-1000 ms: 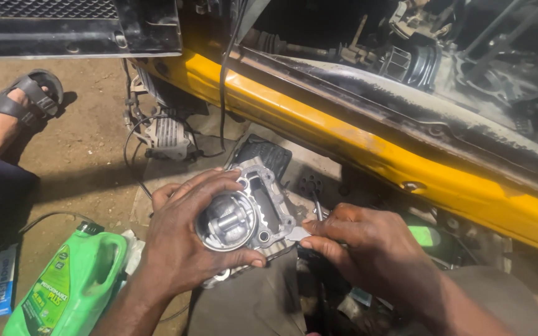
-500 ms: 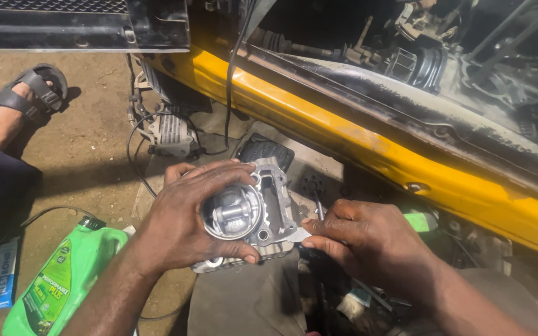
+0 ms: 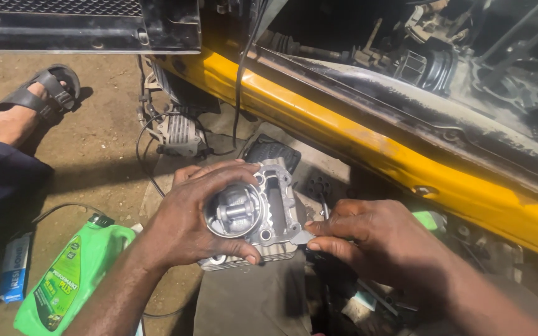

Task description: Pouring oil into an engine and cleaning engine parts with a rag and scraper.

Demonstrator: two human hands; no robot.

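The engine cylinder (image 3: pixel 263 214), below the yellow frame rail (image 3: pixel 356 146), sits gripped in the left hand (image 3: pixel 188 224), fingers wrapped round its piston end to steady it. The right hand (image 3: pixel 375 239) pinches what may be a thin blade (image 3: pixel 303 237) against the cylinder's edge.

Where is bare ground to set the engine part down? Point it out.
Bare dirt floor lies between the sandalled foot, the finned grey part and the green jug. It is crowded under the right hand along the yellow frame. The left hand holds the cylinder.
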